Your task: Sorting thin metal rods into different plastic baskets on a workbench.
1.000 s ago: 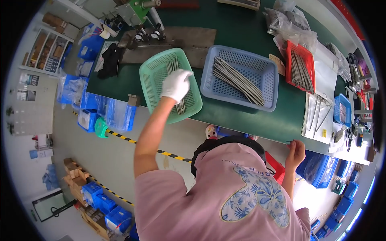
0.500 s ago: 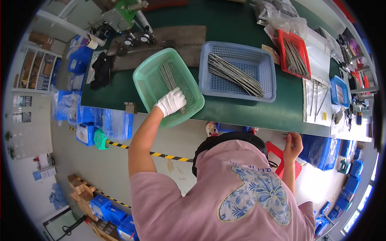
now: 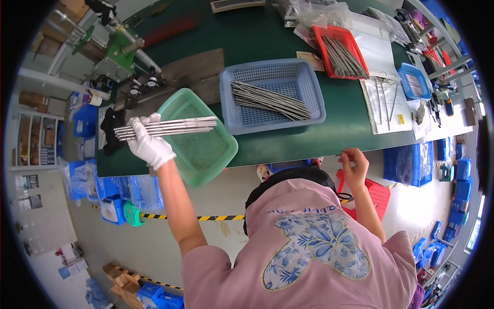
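Partly legible blue lettering (image 3: pixel 333 208) on pink shirt (image 3: pixel 226 278)

The steel rods (image 3: pixel 188 125) are up out of the green basket (image 3: pixel 206 152).
A second ago they lay lengthwise on its floor with the left hand (image 3: pixel 147 143) reaching in over them; now that white-gloved hand grips the bunch at the basket's left rim, rods turned crosswise, one end sticking out past that rim, the other reaching toward the right side.
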Tool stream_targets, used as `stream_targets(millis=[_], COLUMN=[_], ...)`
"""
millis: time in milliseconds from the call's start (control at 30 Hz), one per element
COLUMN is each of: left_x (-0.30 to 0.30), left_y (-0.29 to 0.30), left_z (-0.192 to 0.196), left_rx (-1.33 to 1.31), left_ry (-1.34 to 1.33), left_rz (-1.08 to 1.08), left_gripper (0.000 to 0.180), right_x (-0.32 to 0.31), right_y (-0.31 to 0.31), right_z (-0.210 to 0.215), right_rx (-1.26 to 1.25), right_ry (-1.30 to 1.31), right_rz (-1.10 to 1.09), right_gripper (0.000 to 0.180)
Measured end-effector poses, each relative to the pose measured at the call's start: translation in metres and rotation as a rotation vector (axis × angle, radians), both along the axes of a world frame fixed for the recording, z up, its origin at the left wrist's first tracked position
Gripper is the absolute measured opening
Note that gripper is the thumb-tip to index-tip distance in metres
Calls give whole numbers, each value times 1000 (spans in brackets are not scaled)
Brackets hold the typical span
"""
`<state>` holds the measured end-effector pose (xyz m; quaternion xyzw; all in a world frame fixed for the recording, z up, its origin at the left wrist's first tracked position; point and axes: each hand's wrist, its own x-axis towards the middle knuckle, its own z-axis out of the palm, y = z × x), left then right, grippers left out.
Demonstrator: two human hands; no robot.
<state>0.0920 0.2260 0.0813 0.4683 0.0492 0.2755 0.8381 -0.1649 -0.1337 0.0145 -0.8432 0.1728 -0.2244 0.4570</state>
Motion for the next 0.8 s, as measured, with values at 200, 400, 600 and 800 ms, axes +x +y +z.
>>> stream_targets(millis=[200,400,600,800], left_x=[-63,-89,-97,-100], left_y=[-99,-170,-181,-180], left_z=[6,-57,-53,-47], left_rx=[138,248,479,584], left_ry=[96,-31,-58,-51], left_rz=[-378,-658,-881,-893], left_gripper=[9,5,13,22], right_x=[11,26,51,104], right_y=[1,3,10,33], right_z=[5,17,31,74], right_rx=[9,-43,-42,-98], right_ry=[5,-30,-137,-295], right_rz=[49,113,202,484], right_gripper=[5,4,7,8])
